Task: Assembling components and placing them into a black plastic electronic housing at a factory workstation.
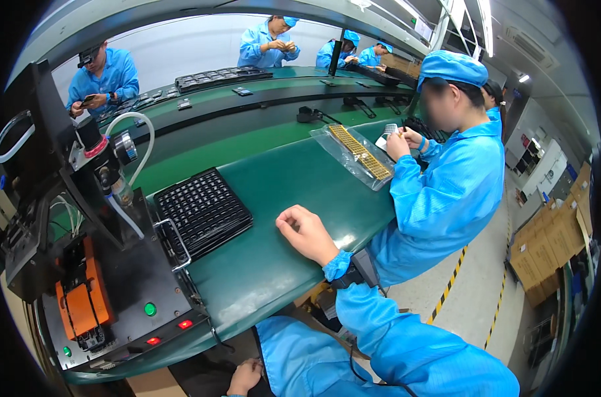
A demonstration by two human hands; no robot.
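Above the green bench top, my right hand is loosely curled, thumb close to the bent fingers; nothing shows in it. A black tray with many small compartments lies to its left, apart from it. My left hand is low at the lower edge, near my lap and below the bench. Its fingers are mostly hidden, so whether it grips anything I cannot make out. At the left stands a black bench machine with an orange fixture, a green button and a metal handle.
To the right, a co-worker in blue handles a small pale piece beside a yellow gridded strip on a clear plastic bag. Across the bench runs a line with black holders and trays. Cardboard boxes are stacked far right.
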